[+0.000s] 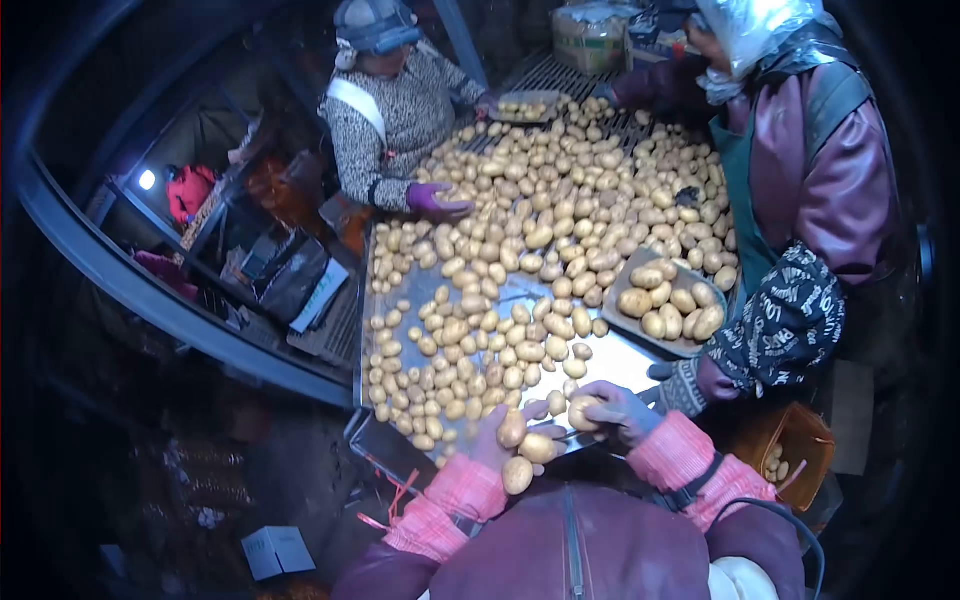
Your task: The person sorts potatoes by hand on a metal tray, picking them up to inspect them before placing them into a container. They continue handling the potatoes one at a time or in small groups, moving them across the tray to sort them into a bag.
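My left hand point(488, 442) is at the near edge of the metal sorting table point(625, 365), with several potatoes point(517, 475) gathered on its palm and fingers. Its fingers curl partly under them and are partly hidden. Close by on the right, my right hand point(628, 410) grips a single potato point(583, 413). A smaller potato point(557, 402) lies between the two hands. Beyond them, a thick spread of loose potatoes point(560, 220) covers much of the table.
A scoop-like tray point(678, 347) of potatoes rests at the table's right side, beside a co-worker's sleeve point(790, 320). Another co-worker point(390, 130) reaches in from the far left. A second tray point(548, 98) sits at the back. An orange container point(805, 450) stands low at right.
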Tool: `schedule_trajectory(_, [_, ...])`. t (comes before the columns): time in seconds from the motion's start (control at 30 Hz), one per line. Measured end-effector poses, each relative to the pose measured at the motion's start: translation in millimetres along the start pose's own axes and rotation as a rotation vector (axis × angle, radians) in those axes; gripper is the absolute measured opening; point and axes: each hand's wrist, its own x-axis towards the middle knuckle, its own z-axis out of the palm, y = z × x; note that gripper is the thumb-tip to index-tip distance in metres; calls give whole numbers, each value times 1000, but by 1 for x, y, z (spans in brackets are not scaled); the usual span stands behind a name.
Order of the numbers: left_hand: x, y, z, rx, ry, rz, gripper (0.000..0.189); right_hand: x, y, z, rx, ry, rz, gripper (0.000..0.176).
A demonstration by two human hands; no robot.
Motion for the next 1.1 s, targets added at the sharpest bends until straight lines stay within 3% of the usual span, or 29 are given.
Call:
schedule_trajectory(0.03, [1, 1, 3, 3, 33, 10, 65, -14, 1, -11, 115, -84, -56, 50])
schedule_trajectory(0.1, [3, -3, 7, -194, 83, 21, 57, -47, -12, -26, 175, -8, -43, 45])
schedule_trajectory(0.13, [25, -9, -15, -439, -49, 37, 62, -66, -13, -31, 214, 46, -24, 43])
schedule_trajectory(0.23, [39, -15, -14, -321, 93, 209, 46, -106, -10, -66, 48, 34, -115, 43])
schedule_trajectory(0.27, [43, -16, -13, -306, 145, 212, 43, -123, -10, -68, 39, 151, -70, 41])
schedule_trajectory(0.37, [44, -20, -19, -387, 265, 216, 65, -154, 15, -107, 10, 371, 10, 39])
schedule_trajectory(0.4, [37, -18, -17, -290, 172, 168, 75, -157, 18, -111, 3, 454, 34, 39])
schedule_trajectory(0.47, [35, -18, -24, -188, 149, 169, 80, -146, 39, -124, -58, 654, 105, 31])
schedule_trajectory(0.57, [34, -19, -12, -225, 244, 188, 81, -121, 66, -132, -175, 692, -3, 33])
schedule_trajectory(0.67, [24, -18, 13, -319, 369, 215, 80, -120, 72, -141, -810, 626, 129, 34])
schedule_trajectory(0.73, [16, -26, -17, -357, 166, 219, 79, -118, 53, -122, -624, 387, 145, 28])
schedule_trajectory(0.8, [0, -25, -7, -220, 356, 206, 81, -106, 6, -71, -653, 203, 249, 27])
schedule_trajectory(0.9, [-18, -36, -11, -287, 440, 236, 82, -67, -23, -18, -801, 39, 43, 29])
schedule_trajectory(0.97, [-33, -42, -6, -222, 539, 303, 78, -18, 1, -17, -1193, -25, -460, 31])
schedule_trajectory(1.0, [-43, -40, 2, -392, 558, 319, 70, 8, 7, -8, -1345, -80, -738, 32])
schedule_trajectory(1.03, [-34, -68, -41, -488, 373, 352, 69, 20, 8, 5, -1348, -166, -628, 35])
schedule_trajectory(1.1, [-54, -91, -54, -326, 434, 502, 68, 49, 27, 13, -1402, -376, -595, 36])
